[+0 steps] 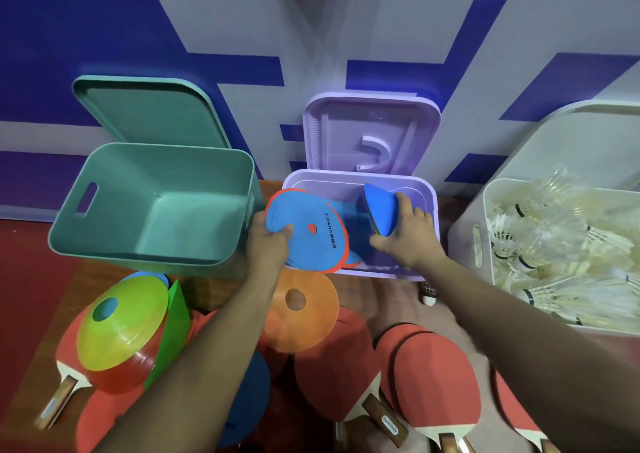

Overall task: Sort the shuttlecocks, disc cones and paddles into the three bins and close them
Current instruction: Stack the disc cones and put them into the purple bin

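A blue disc cone stack (311,234) is gripped at its edge by the left hand (268,244) over the front rim of the open purple bin (429,189). A second blue stack (379,210) is clutched on edge by the right hand (405,234) inside it. The purple bin is flanked by an open teal bin (156,175) and a white bin (485,210) of shuttlecocks (554,231). An orange cone (301,314) and red paddles (433,383) lie nearer on the counter (388,300).

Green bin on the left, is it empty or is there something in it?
Empty. The green bin shows only its bare floor and inner walls, with nothing inside. Its lid leans open behind it.
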Action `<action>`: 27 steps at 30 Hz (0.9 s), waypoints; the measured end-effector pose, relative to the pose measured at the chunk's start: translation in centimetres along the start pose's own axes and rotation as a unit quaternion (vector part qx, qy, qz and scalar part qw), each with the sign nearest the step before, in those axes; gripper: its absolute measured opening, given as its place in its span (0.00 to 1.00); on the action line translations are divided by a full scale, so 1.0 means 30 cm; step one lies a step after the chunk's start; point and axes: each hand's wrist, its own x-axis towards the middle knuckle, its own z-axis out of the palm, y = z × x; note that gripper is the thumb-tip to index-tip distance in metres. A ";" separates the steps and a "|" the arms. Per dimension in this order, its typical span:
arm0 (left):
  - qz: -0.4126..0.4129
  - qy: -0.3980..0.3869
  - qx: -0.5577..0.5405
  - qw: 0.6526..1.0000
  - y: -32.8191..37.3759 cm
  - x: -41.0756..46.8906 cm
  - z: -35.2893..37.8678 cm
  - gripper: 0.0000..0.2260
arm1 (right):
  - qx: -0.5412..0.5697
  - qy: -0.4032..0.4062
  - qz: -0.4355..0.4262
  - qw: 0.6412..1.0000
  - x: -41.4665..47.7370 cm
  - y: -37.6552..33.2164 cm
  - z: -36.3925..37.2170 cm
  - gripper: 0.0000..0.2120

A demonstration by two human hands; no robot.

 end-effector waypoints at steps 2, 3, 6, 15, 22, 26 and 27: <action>-0.010 -0.035 0.011 0.999 -0.003 0.032 0.049 0.14 | 0.012 0.006 -0.007 1.000 -0.014 0.005 -0.020 0.47; -0.021 -0.054 0.011 0.998 -0.009 0.053 0.079 0.16 | 0.015 0.009 -0.006 1.000 -0.020 0.005 -0.026 0.47; -0.049 -0.074 0.033 0.995 -0.037 0.128 0.166 0.20 | -0.005 0.007 0.002 1.000 -0.030 -0.001 -0.016 0.49; 0.067 -0.133 0.476 0.867 -0.079 0.157 0.176 0.26 | -0.134 -0.031 0.005 0.990 -0.040 -0.076 0.094 0.55; 0.249 -0.151 0.270 0.918 -0.014 -0.051 -0.038 0.10 | -0.002 0.052 -0.068 0.996 -0.175 -0.137 0.031 0.34; 0.217 -0.163 0.287 0.919 -0.115 -0.150 -0.198 0.09 | 0.075 0.059 -0.063 0.993 -0.365 -0.170 0.083 0.14; 0.209 -0.162 0.299 0.917 -0.157 -0.162 -0.225 0.09 | 0.077 0.035 -0.037 0.996 -0.405 -0.170 0.116 0.13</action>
